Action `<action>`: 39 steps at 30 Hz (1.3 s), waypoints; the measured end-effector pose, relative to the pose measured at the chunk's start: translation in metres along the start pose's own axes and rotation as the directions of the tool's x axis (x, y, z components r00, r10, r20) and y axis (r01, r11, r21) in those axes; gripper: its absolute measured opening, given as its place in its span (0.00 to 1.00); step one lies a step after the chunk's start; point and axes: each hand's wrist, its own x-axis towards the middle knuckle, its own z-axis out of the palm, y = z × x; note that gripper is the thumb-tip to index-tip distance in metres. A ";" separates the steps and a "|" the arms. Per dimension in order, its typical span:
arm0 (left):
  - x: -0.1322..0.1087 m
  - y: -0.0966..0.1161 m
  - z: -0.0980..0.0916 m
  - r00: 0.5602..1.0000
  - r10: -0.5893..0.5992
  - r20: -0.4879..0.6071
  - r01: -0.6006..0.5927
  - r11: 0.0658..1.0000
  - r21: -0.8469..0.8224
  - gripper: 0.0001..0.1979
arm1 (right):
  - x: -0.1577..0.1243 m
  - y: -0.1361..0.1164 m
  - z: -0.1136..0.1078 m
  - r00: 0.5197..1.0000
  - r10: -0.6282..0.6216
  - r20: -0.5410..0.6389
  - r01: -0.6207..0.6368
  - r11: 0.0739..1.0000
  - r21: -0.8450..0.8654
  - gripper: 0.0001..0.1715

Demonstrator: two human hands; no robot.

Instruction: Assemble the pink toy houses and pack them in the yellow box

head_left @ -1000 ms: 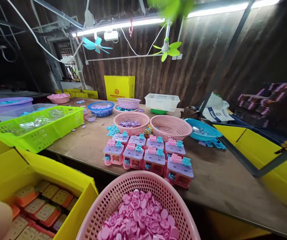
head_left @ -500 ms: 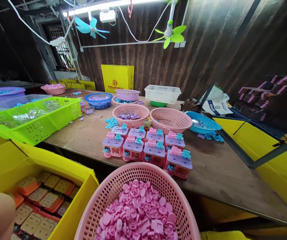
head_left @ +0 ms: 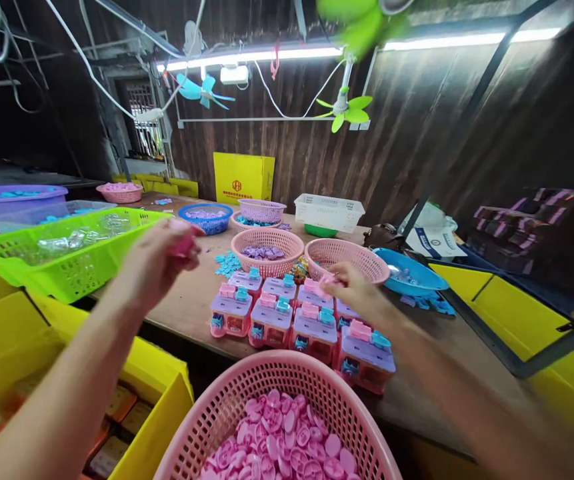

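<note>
My left hand (head_left: 164, 257) is raised over the left part of the table, its fingers closed round pink plastic pieces (head_left: 183, 241) whose shape is blurred. Over the back of the toy group, my right hand (head_left: 351, 290) pinches a small pink plastic piece (head_left: 327, 283). Below it stand several boxy pink toys (head_left: 269, 327) with purple lids, each lid carrying pink and light-blue parts. Nearest me, a pink basket (head_left: 287, 363) holds many round pink caps (head_left: 287, 433).
Behind the toys are a pink basket with purple parts (head_left: 267, 267), another pink basket (head_left: 377, 267) and a blue bowl (head_left: 411, 273). A green crate (head_left: 67, 287) stands left, above an open yellow carton (head_left: 167, 380). Fans hang overhead, one blurred close to the top edge.
Both hands have come into view over the table, each with pink plastic in it. The camera view has tilted upward. The toys stand in the same group.
</note>
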 end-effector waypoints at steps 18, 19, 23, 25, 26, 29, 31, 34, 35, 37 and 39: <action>0.119 -0.172 0.011 0.899 -0.410 0.157 0.317 0.854 0.413 0.09 | 0.129 0.015 0.136 0.956 0.027 0.291 0.089 0.922 -0.377 0.12; 0.121 -0.176 0.011 0.899 -0.409 0.157 0.317 0.855 0.411 0.08 | 0.130 0.018 0.137 0.953 0.042 0.302 0.085 0.915 -0.394 0.13; 0.128 -0.188 0.010 0.914 -0.390 0.114 0.316 0.858 0.404 0.06 | 0.131 0.027 0.140 0.939 0.077 0.334 0.077 0.903 -0.423 0.16; 0.130 -0.194 0.007 0.933 -0.354 0.061 0.302 0.866 0.400 0.04 | 0.130 0.029 0.140 0.935 0.091 0.343 0.072 0.899 -0.433 0.17; 0.131 -0.197 0.006 0.944 -0.328 0.030 0.290 0.871 0.395 0.04 | 0.129 0.029 0.140 0.934 0.100 0.343 0.066 0.895 -0.441 0.17; 0.130 -0.204 -0.001 0.968 -0.248 -0.048 0.247 0.891 0.380 0.03 | 0.125 0.027 0.141 0.940 0.133 0.315 0.036 0.878 -0.478 0.17; 0.128 -0.206 -0.005 0.975 -0.208 -0.073 0.221 0.900 0.375 0.02 | 0.122 0.022 0.143 0.946 0.155 0.283 0.009 0.865 -0.502 0.16; 0.127 -0.205 -0.009 0.980 -0.181 -0.077 0.197 0.907 0.372 0.04 | 0.118 0.013 0.147 0.954 0.188 0.235 -0.036 0.846 -0.532 0.15; 0.128 -0.204 -0.008 0.981 -0.180 -0.074 0.194 0.908 0.372 0.04 | 0.117 0.010 0.148 0.955 0.199 0.220 -0.050 0.839 -0.542 0.14; 0.129 -0.201 -0.005 0.981 -0.186 -0.055 0.193 0.909 0.370 0.04 | 0.116 0.005 0.151 0.955 0.218 0.199 -0.072 0.827 -0.558 0.13; 0.130 -0.198 0.000 0.980 -0.196 -0.028 0.193 0.909 0.370 0.04 | 0.115 0.004 0.151 0.954 0.230 0.194 -0.083 0.820 -0.567 0.13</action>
